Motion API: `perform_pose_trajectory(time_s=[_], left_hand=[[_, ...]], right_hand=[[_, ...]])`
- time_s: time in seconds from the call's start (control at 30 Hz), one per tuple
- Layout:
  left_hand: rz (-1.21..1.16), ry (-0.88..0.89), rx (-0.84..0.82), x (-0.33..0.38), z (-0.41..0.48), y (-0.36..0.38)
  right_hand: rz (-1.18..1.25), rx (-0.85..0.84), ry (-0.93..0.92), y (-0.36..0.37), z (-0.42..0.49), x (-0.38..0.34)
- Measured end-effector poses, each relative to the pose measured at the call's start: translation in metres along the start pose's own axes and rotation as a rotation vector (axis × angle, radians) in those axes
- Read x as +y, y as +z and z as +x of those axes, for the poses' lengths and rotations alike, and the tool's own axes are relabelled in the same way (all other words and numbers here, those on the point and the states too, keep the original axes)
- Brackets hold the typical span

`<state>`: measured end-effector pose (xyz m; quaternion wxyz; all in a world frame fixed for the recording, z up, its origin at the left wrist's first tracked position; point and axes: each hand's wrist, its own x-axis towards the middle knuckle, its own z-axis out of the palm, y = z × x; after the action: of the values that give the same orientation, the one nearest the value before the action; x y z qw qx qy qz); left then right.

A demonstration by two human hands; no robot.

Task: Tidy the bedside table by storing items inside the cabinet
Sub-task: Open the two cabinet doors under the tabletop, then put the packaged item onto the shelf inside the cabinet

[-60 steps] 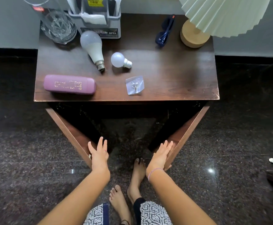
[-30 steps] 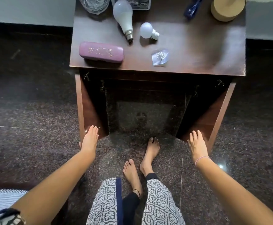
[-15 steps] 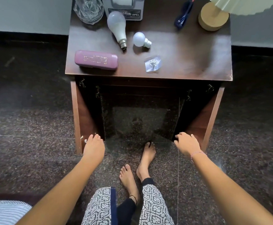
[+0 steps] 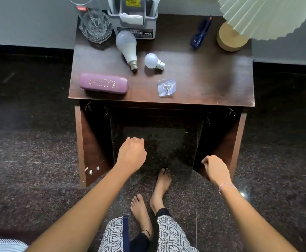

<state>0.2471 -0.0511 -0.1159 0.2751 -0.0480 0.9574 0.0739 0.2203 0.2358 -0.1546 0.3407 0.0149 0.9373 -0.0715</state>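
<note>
While apart from left hand (image 4: 131, 155), purple case (image 4: 103, 85).

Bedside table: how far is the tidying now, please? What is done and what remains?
Done: the left door and the right door stand open. In hand: nothing; the left hand, fingers curled, hangs empty before the opening, and the right hand is at the right door's edge. Left: everything, as the purple case, large bulb, small bulb, hook packet and blue glasses lie on the tabletop.
</note>
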Motion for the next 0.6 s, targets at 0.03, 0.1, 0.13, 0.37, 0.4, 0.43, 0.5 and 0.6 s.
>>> perform_pose_trajectory(time_s=[0.03,0.1,0.13,0.37,0.4,0.43,0.5,0.6], left_hand=[[-0.055,-0.018,0.026,0.003,0.003,-0.004],[-0.173,-0.039,0.077,0.009,0.009,-0.012],[-0.227,-0.041,0.104,0.012,0.012,-0.017],[-0.516,-0.131,0.46,0.034,0.044,-0.056],[-0.541,-0.149,0.493,0.036,0.05,-0.063],[-0.569,-0.168,0.518,0.037,0.057,-0.069],[-0.638,-0.215,0.535,0.039,0.071,-0.079],[-0.702,-0.279,0.521,0.036,0.091,-0.088]], right_hand=[[-0.035,-0.003,-0.009,0.002,-0.001,0.004],[-0.04,-0.006,0.021,0.001,0.0,0.009],[-0.011,0.001,0.056,0.0,0.002,0.01],[0.282,0.132,0.272,-0.03,0.027,-0.01],[0.277,0.129,0.264,-0.035,0.03,-0.017],[0.269,0.121,0.252,-0.04,0.032,-0.023],[0.309,0.106,0.212,-0.051,0.038,-0.036],[0.502,0.137,0.129,-0.074,0.048,-0.065]])
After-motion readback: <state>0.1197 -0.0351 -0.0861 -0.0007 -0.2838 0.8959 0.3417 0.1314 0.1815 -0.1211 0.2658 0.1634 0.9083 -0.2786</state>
